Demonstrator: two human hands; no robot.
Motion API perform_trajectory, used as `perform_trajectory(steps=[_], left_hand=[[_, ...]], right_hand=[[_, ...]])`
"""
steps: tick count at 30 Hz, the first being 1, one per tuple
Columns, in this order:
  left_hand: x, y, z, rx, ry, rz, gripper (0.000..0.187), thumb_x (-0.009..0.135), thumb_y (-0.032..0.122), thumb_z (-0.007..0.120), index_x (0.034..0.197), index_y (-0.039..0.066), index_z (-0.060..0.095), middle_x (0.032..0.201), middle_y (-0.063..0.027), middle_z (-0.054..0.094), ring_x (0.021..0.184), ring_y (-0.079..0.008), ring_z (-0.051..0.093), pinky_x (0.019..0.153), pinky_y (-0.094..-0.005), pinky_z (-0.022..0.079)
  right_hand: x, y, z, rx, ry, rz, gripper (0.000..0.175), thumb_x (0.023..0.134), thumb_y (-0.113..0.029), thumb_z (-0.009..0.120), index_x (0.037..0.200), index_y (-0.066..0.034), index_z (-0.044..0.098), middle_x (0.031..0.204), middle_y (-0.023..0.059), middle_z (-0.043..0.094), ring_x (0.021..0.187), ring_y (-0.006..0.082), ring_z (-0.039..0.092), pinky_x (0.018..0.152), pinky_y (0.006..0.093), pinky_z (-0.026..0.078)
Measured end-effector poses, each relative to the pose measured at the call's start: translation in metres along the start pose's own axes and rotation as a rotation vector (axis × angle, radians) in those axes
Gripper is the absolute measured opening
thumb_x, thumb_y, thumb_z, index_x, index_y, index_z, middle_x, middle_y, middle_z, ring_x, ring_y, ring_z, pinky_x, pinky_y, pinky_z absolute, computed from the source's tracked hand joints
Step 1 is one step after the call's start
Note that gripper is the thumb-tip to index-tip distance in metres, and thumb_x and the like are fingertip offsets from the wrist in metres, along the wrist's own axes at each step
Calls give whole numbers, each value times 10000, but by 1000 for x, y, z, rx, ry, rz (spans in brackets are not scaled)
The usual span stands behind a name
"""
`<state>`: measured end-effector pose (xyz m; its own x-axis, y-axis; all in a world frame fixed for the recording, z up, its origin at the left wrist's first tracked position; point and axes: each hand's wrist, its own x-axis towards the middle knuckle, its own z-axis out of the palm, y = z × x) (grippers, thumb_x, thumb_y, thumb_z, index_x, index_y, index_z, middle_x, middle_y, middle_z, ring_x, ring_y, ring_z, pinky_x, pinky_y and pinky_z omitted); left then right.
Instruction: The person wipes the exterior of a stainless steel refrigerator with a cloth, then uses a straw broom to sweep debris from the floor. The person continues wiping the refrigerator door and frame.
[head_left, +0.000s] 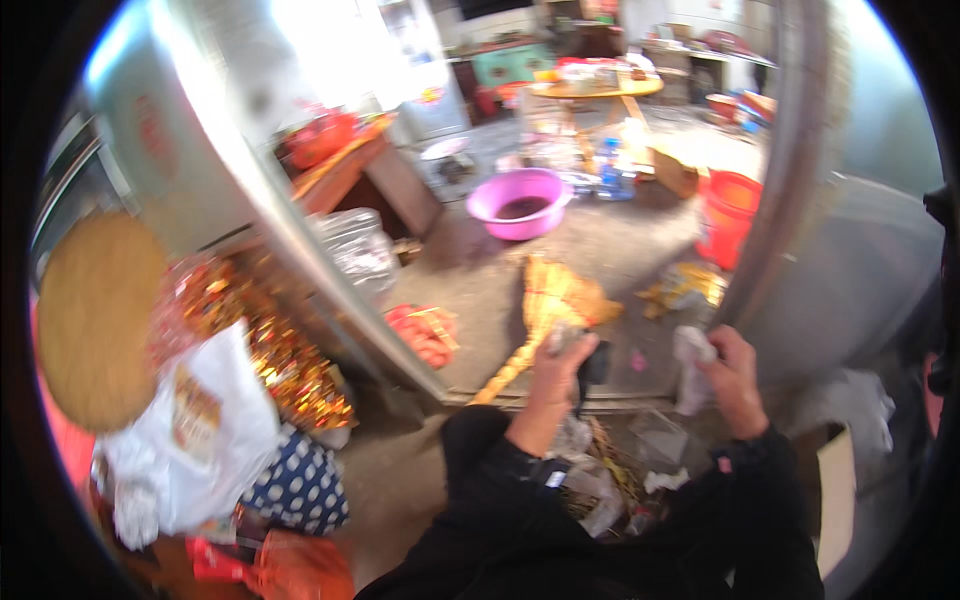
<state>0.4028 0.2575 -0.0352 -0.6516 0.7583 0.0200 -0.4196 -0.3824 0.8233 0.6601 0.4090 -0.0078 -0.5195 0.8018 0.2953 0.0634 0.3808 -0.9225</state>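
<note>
My left hand (553, 379) is raised over the doorway sill, fingers closed around a small crumpled greyish thing (561, 337), too blurred to name. A dark strip (592, 367) hangs beside its fingers. Between thumb and fingers of my right hand (736, 386) is a crumpled white piece, plastic or paper (694, 367), hanging down. A straw broom (562, 292) lies on the floor just past my left hand, its braided handle slanting towards me. Below both hands, plastic scraps and dry stalks (600, 480) are heaped between my dark sleeves.
Metal door frames (337, 300) flank the doorway. Beyond it are a pink basin (519, 204) of dark liquid, a red bucket (727, 217), a red net bag (426, 334) and a round table (600, 90). At left are a white plastic bag (225, 450) and gold tinsel (292, 375).
</note>
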Motion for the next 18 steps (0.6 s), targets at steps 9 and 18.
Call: perform_trajectory(steps=[9,18], left_hand=[[-3,-10,25,51,-161,-113,243,880,-76,853,1101,-19,769,986,-78,790,818,-162,766,756,-307,632],[65,-8,127,298,-345,-64,243,862,-47,826,1095,-22,761,954,-57,763,821,-156,736,759,-304,615]], right_hand=[[1,-17,-5,231,-22,156,173,956,-115,796,1016,5,687,896,4,676,862,76,583,742,286,482],[6,4,-39,448,392,133,178,981,-114,799,1001,18,681,900,27,706,831,93,618,718,295,494]])
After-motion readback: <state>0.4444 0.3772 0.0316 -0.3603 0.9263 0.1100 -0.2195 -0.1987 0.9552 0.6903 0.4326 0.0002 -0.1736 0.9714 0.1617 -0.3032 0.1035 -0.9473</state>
